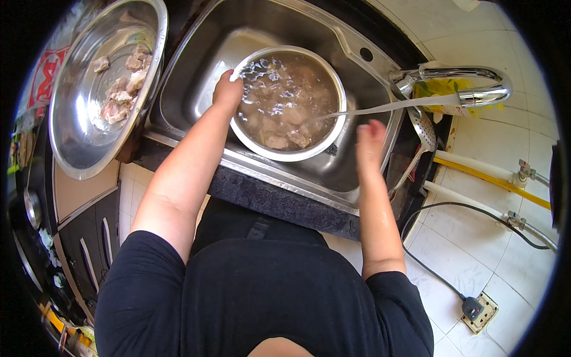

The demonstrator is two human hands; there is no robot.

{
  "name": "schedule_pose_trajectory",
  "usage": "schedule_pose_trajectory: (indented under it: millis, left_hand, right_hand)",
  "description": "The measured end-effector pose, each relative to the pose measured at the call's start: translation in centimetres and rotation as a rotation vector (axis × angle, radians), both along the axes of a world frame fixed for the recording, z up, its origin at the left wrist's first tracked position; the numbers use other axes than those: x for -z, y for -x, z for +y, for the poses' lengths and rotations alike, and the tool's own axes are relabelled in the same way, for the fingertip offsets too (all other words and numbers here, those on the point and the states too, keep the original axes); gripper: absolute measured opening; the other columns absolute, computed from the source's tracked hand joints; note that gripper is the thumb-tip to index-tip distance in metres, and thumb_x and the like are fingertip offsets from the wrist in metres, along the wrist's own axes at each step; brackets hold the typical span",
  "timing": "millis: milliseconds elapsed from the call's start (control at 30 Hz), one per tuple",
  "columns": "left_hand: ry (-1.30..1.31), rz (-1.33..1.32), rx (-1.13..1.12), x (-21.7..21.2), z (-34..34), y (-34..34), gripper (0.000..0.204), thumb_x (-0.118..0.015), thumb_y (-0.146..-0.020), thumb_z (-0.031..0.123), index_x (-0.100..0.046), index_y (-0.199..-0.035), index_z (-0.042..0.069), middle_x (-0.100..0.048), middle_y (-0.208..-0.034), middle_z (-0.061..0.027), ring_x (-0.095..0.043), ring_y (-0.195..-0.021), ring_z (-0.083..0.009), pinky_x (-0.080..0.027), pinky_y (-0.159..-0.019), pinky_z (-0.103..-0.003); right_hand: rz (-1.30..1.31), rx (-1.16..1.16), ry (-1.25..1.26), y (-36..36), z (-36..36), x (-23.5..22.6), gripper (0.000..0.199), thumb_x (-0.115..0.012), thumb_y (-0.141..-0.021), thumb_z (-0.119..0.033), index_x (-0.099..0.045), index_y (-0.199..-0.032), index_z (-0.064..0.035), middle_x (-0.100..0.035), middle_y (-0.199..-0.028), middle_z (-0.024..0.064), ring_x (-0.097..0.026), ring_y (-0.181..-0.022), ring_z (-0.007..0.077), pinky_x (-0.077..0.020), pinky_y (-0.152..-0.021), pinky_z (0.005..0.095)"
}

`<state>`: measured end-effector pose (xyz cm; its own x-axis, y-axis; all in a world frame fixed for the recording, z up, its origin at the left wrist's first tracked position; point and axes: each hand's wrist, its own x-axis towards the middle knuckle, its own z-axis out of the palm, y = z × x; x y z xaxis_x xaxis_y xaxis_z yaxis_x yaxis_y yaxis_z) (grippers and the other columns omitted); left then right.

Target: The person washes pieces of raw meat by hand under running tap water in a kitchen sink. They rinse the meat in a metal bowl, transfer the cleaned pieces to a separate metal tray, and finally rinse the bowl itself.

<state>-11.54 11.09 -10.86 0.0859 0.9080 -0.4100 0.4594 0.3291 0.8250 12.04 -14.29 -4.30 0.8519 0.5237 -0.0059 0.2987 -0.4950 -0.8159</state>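
Note:
A round metal basin [285, 156] sits in the steel sink, filled with cloudy, rippling water. Under the surface lie pale chunks of meat [291, 116]. My left hand [229, 90] grips the basin's left rim, its thumb side up at the edge. To the right of the basin, apart from it, my right hand [371, 138] hovers over the sink's right side; its fingers are smeared by motion, and I see nothing in it. From the chrome faucet [485, 89], a stream of water [386, 108] runs leftward into the basin.
At the left, a wide metal bowl [80, 119] holds several pieces of raw meat [122, 95]. A slotted spoon [421, 128] lies right of the sink [196, 98]. Below the faucet are pipes and a yellow hose [493, 181]; a black plug [473, 307] sits in a wall socket.

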Motion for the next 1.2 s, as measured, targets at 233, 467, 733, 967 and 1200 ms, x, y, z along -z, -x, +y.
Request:
schedule_pose_trajectory:
  millis: [233,467,733,967,1200]
  left_hand:
    - [0.121,-0.408,-0.262,-0.3,0.3,-0.2,0.033,-0.047,-0.078,0.009,-0.054,-0.109,0.001,-0.057,-0.103,-0.0147,-0.053,-0.097,-0.0245,-0.039,-0.084,-0.031]
    - [0.163,-0.467,-0.341,-0.6,0.5,-0.2,0.023,-0.051,-0.077,0.012,-0.061,-0.094,-0.001,-0.06,-0.09,-0.0098,-0.054,-0.084,-0.0197,-0.041,-0.075,-0.029]
    - [0.155,-0.424,-0.383,-2.1,0.4,-0.1,0.023,-0.053,-0.075,0.017,-0.062,-0.088,-0.001,-0.061,-0.083,-0.0099,-0.055,-0.078,-0.0187,-0.041,-0.071,-0.03]
    - [0.162,-0.373,-0.365,-0.4,1.0,0.1,0.026,-0.055,-0.075,0.019,-0.061,-0.091,0.0,-0.06,-0.087,-0.0093,-0.053,-0.082,-0.0187,-0.04,-0.073,-0.03]
    - [0.161,-0.395,-0.343,-1.1,0.7,0.0,0.028,-0.054,-0.076,0.018,-0.057,-0.098,0.0,-0.058,-0.093,-0.0097,-0.052,-0.085,-0.0193,-0.04,-0.076,-0.03]
  right_hand:
    - [0.621,-0.061,0.28,3.1,2.3,2.8,0.027,-0.06,-0.077,-0.017,-0.046,-0.086,0.0043,-0.054,-0.064,0.0098,-0.054,-0.044,0.0168,-0.0378,-0.032,0.0271]
    - [0.603,-0.056,0.266,3.5,1.9,3.9,0.024,-0.059,-0.077,-0.015,-0.046,-0.083,0.0028,-0.054,-0.059,0.009,-0.054,-0.04,0.0164,-0.0323,-0.03,0.0265]
    - [0.632,-0.031,0.203,4.5,2.6,1.1,0.022,-0.058,-0.077,-0.014,-0.046,-0.083,0.0022,-0.054,-0.06,0.0088,-0.053,-0.039,0.0162,-0.0312,-0.03,0.0253]
    - [0.645,-0.033,0.195,4.6,2.8,0.5,0.019,-0.058,-0.077,-0.014,-0.047,-0.081,0.0023,-0.054,-0.06,0.0085,-0.053,-0.04,0.0162,-0.0309,-0.031,0.025]
    - [0.63,-0.041,0.187,4.6,2.9,0.3,0.018,-0.056,-0.078,-0.012,-0.048,-0.081,0.0026,-0.054,-0.059,0.0084,-0.053,-0.04,0.0154,-0.0312,-0.03,0.0247]
